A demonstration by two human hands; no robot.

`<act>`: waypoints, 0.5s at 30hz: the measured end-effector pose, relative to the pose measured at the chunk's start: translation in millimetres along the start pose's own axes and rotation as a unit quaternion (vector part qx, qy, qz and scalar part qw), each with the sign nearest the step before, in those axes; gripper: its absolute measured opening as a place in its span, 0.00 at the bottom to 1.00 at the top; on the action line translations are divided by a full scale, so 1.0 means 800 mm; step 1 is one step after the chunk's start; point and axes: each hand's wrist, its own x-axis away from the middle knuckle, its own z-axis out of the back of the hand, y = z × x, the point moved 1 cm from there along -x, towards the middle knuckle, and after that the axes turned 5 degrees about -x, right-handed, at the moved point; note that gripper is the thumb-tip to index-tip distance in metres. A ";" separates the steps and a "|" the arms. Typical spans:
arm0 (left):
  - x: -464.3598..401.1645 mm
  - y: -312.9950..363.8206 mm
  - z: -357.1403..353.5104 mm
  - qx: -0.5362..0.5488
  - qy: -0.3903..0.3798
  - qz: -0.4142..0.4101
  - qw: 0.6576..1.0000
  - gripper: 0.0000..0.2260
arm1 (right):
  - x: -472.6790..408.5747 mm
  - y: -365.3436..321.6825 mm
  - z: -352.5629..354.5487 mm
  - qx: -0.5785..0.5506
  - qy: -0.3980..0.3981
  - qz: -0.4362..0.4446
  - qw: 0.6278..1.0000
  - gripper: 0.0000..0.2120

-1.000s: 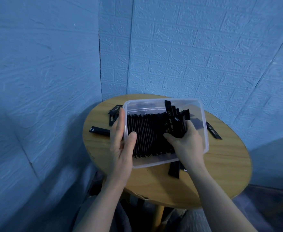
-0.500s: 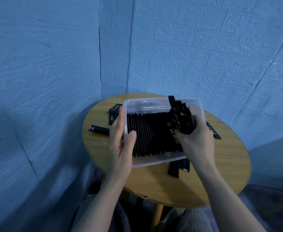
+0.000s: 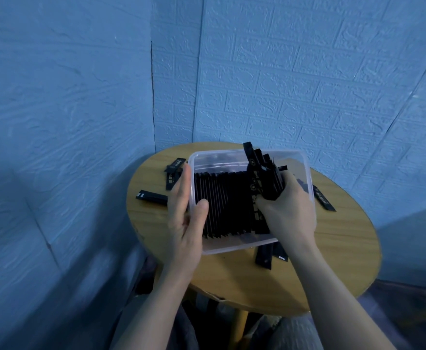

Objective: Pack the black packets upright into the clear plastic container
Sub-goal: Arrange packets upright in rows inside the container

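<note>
A blue wall (image 3: 308,72) of embossed brick pattern wraps the corner behind a round wooden table (image 3: 333,248). On the table, toward its far edge, sits the clear plastic container (image 3: 232,247), its left wall and near wall plainly visible. Inside it a row of black packets (image 3: 222,205) stands upright on edge, filling the left and middle of the container.

The left hand (image 3: 184,223) holds the container's left wall — fingers straight along the outside, thumb hooked over the rim onto the inside, so the grip pinches the wall between them. The right hand (image 3: 287,208) is over the container's right side, its fingers curled round a bundle of packets (image 3: 265,178); this grip is closed tight on the bundle, whose tops fan out above the container's far rim.

Loose packets lie flat on the table: two (image 3: 173,170) near the far left edge, just beside the container's left far corner, one (image 3: 152,197) by the left edge, near the left hand's fingers, one (image 3: 324,199) toward the right edge beyond the container's right wall, and two (image 3: 265,256) just at the container's near wall, partly under the right wrist.
</note>
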 end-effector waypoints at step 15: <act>0.000 -0.003 0.000 -0.002 0.003 -0.006 1.000 0.25 | -0.013 -0.012 -0.003 0.069 -0.031 0.047 0.996 0.09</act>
